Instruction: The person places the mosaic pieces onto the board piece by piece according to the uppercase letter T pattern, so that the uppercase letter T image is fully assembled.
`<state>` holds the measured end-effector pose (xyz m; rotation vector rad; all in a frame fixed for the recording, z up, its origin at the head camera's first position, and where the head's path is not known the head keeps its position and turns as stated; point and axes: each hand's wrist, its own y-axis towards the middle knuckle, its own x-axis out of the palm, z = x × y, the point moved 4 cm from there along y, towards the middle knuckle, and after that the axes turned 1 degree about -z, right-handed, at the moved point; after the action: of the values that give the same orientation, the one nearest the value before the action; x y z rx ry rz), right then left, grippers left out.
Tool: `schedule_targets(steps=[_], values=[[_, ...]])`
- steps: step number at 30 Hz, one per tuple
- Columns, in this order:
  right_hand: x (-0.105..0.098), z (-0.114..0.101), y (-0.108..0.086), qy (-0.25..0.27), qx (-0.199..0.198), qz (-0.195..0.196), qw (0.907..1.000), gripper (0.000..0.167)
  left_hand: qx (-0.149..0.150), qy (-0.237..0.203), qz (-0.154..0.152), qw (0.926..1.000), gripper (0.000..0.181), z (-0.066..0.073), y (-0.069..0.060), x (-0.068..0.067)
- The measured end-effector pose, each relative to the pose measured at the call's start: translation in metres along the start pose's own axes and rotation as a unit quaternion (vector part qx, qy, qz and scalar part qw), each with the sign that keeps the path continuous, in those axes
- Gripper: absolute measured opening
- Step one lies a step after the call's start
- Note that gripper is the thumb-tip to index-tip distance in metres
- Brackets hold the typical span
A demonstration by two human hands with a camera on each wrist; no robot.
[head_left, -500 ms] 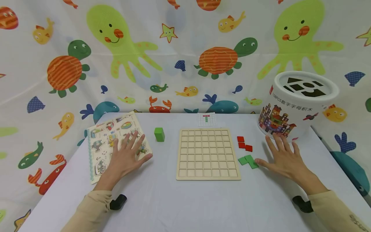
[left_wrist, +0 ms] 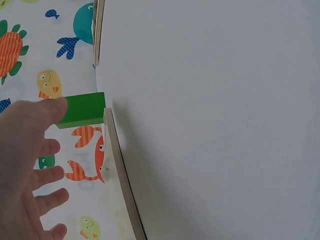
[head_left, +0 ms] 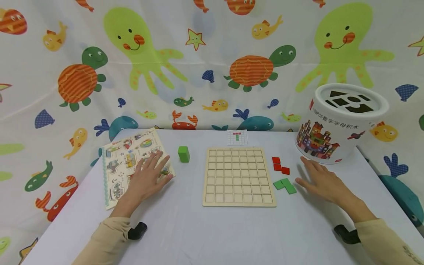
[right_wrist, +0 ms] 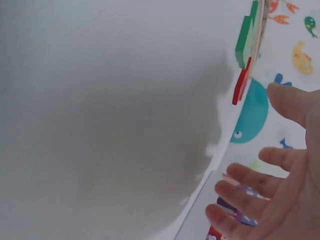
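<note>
- The right hand (head_left: 326, 186) is hovering at the right, fingers loosely extended and thumb standing well apart from them; it is holding nothing.
- The left hand (head_left: 147, 178) is spreading its fingers over the picture puzzle (head_left: 122, 167) at the left, gripping nothing; whether any fingertip is touching it, I cannot tell.
- The red tiles (head_left: 277, 167) and green tiles (head_left: 289, 186) are lying on the white table (head_left: 185, 228), just right of the grid board (head_left: 239, 176), red on the far side and green on the near side.
- The right thumb is pointing toward the green tiles, so they are probably offering the easiest pinch.
- Such flat tiles are likely to be resisting a grab from straight above — thumb and forefinger should be closing low, on opposite edges.
- Each group is lying close together, so lifting should be starting with an outer tile, to avoid nudging its neighbours.
- The canister (head_left: 331, 136) is standing just beyond the right fingertips; the knuckles should be clearing it.
- The green block (head_left: 183, 154) is standing near the left thumb, on its far right side — a careless sweep could be tipping it.
</note>
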<state>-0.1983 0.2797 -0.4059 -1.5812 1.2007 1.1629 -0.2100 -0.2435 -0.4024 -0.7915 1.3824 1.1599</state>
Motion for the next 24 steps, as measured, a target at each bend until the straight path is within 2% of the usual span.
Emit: schedule_targets(steps=[6, 12, 17, 24], values=[[-0.003, -0.003, 0.005, 0.047, -0.029, 0.006, 0.9985, 0.068, 0.037, -0.033, 0.059, 0.997, 0.057, 0.011, 0.003, -0.004], [-0.007, -0.004, 0.007, 0.106, -0.043, 0.005, 0.9934, 0.052, 0.068, -0.079, 0.083, 0.9911, 0.046, 0.028, 0.01, -0.004], [-0.009, -0.003, 0.012, 0.153, -0.051, 0.005, 0.9869, 0.046, 0.081, -0.137, 0.068, 0.9849, 0.04, 0.045, 0.018, 0.002], [-0.007, -0.002, 0.018, 0.212, -0.031, 0.003, 0.9767, 0.047, 0.088, -0.182, 0.011, 0.9793, 0.039, 0.07, 0.025, 0.019]])
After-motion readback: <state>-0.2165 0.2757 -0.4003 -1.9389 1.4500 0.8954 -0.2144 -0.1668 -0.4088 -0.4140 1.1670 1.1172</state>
